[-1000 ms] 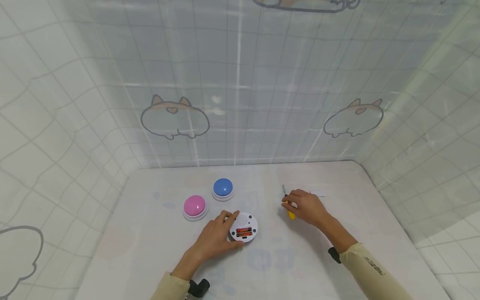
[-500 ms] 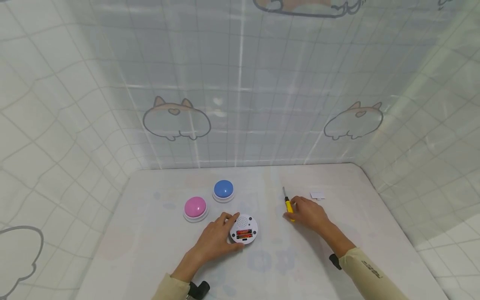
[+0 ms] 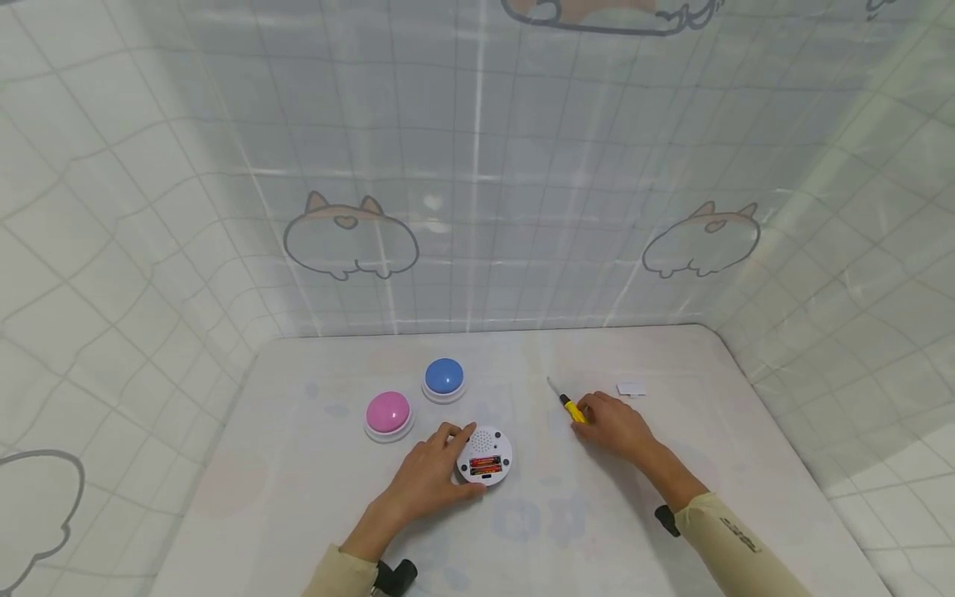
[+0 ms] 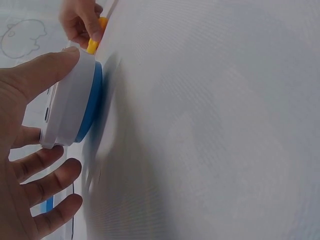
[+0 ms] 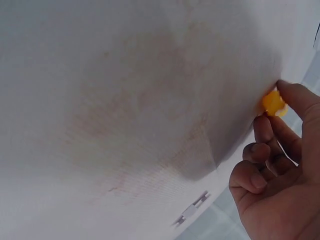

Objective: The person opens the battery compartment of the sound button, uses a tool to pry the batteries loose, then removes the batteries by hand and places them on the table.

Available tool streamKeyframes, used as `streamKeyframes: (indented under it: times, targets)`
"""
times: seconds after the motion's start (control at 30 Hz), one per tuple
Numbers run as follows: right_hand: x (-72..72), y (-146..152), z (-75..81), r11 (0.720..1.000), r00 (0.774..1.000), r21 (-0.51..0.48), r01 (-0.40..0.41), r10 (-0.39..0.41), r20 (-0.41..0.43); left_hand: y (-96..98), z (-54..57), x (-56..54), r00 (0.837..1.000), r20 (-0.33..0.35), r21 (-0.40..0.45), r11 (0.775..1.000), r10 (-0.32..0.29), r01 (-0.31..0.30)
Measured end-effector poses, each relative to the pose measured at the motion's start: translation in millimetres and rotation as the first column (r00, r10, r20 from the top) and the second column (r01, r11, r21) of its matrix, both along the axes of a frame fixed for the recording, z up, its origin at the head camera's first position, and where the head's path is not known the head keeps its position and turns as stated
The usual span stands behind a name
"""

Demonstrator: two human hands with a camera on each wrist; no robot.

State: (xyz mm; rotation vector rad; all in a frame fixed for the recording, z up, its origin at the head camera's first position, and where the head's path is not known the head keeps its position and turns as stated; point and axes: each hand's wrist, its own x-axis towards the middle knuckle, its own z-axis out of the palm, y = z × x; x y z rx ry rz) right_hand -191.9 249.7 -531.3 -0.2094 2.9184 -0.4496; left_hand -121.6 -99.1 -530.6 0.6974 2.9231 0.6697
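Near pink button [image 3: 388, 412] and blue button [image 3: 444, 377] — left grip [image 3: 433, 471] holds white device [image 3: 483, 444], right grip [image 3: 613, 421] pinches screwdriver [image 3: 573, 409].

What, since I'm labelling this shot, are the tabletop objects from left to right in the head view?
Pink button, blue button, upturned white button with exposed batteries, yellow-handled screwdriver, small white piece.

A pale table [image 3: 582, 522] bears a pink button [image 3: 389, 414], blue button [image 3: 444, 379], upturned white device [image 3: 485, 453] and small white piece [image 3: 631, 389].
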Motion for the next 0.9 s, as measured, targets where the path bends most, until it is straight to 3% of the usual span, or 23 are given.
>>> streamKeyframes:
  times: [0.27,0.47,0.63,0.9]
  targets:
    - [2.1,2,4.0,1.0,0.997,-0.012,-0.013,0.012,-0.074,0.5,0.8,-0.1,1.0,0.006,-0.008,1.0,0.003,-0.003]
    - [4.6,0,20.3,0.993,0.989,-0.108,-0.054,0.038,-0.144,0.4,2.0,-0.5,1.0,0.017,-0.003,1.0,0.006,-0.006]
    - [5.7,-7,32.5,0.978,0.987,-0.183,-0.097,0.071,-0.145,0.5,3.0,-2.3,1.0,0.012,0.012,1.0,0.004,-0.004]
    - [20.3,-28,55.0,0.926,0.983,-0.333,-0.179,0.157,-0.091,1.2,3.7,-1.6,1.0,0.018,0.012,1.0,0.001,-0.001]
